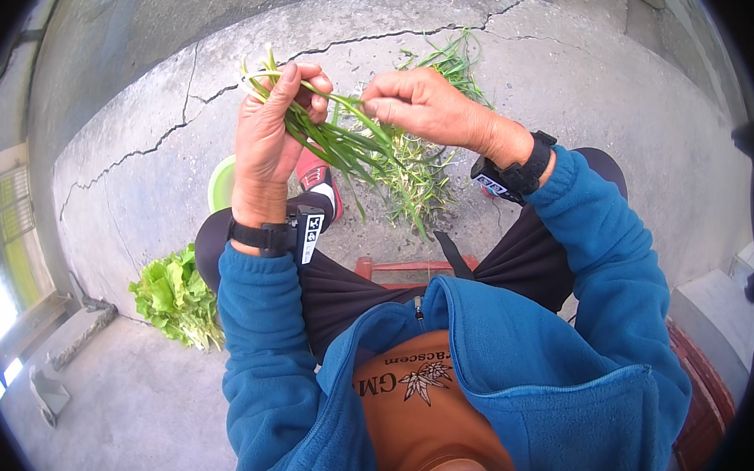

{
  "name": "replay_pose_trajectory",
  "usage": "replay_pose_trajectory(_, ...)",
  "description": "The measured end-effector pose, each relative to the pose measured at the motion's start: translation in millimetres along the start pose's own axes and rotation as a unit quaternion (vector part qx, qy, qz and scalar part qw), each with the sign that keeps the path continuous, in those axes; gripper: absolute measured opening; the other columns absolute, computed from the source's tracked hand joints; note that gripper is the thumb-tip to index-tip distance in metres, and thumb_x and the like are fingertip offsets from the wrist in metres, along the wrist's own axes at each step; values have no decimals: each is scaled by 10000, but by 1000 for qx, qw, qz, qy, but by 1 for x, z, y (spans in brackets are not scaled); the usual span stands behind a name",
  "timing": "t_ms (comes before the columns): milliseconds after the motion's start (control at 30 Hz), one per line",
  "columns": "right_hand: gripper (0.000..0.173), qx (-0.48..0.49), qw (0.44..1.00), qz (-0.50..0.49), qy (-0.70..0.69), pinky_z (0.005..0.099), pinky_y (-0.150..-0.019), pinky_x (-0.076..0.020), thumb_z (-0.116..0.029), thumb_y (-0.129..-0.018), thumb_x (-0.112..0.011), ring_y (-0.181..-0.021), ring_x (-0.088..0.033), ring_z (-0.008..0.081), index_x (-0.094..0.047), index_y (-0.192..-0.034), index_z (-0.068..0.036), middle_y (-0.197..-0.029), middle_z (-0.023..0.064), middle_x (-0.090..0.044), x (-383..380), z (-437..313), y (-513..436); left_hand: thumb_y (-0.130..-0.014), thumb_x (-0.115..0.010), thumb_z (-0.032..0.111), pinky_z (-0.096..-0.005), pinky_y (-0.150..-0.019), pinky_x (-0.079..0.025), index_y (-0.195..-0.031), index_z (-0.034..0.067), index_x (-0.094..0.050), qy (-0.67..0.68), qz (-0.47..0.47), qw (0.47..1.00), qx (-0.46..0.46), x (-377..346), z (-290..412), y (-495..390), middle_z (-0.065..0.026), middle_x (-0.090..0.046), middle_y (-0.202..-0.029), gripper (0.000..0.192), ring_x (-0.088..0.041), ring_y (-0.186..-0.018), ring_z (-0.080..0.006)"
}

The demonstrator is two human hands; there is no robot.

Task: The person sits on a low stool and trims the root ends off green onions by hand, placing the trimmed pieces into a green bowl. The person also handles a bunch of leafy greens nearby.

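Observation:
My left hand (266, 135) is closed around a small bunch of garlic chives (339, 140). Their pale stem ends stick out past the thumb, and the green leaves droop to the right. Thumb and forefinger of my right hand (431, 109) pinch at a leaf on the upper side of the bunch. Below the hands, a heap of chive trimmings (416, 181) is spread on the concrete between my feet. More long green chives (454, 65) lie just beyond my right hand, which partly hides them.
A light green basin (220, 185) shows partly behind my left wrist. Leafy lettuce (177, 298) lies on the floor by my left knee. A red stool edge (385, 267) is between my legs. The concrete slab (149, 113) is cracked.

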State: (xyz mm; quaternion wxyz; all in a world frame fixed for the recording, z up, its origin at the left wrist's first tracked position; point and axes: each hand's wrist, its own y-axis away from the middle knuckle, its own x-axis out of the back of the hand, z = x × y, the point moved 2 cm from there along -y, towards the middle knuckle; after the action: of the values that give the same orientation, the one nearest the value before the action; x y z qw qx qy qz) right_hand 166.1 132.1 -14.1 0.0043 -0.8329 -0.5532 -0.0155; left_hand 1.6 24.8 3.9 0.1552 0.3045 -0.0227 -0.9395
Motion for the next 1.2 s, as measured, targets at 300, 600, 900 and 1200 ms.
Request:
replay_pose_trajectory(300, 210, 3, 981, 176, -82, 231, -691, -450, -213, -933, -492, -730, -572, 96, -621, -899, -51, -862, 19, -623, 32, 18, -8, -936, -549, 214, -248, -594, -443, -965, -2, -616, 41, 51, 997, -49, 13, 5, -2, -100, -633, -841, 228, -556, -681, -132)
replay_pose_trajectory(600, 239, -110, 984, 132, -51, 155, -437, -272, -215, -953, -484, -509, -356, -1, -612, -1061, -45, -697, -65, -518, 48, 20, -10, -901, -610, 199, -244, -576, -443, -955, -24, -613, 27, 143, 989, -40, 32, 3, -6, -114, -636, -846, 229, -546, -677, -129)
replay_pose_trajectory(900, 256, -114, 988, -108, 7, 218, -578, -399, -273, -829, -694, -650, -480, 25, -709, -910, -31, -699, -62, -590, -5, 20, -13, -884, -629, 172, -252, -559, -451, -939, -21, -620, -11, 151, 988, -37, 30, 7, -10, -123, -646, -820, 201, -565, -655, -136)
replay_pose_trajectory(1200, 215, -13, 997, -68, 27, 240, -743, -458, -227, -880, -630, -790, -591, 98, -700, -940, -33, -815, 9, -649, 23, 50, 7, -907, -595, 184, -256, -599, -443, -988, -25, -578, 78, 179, 977, -86, 72, 9, -5, -119, -608, -881, 224, -525, -695, -134)
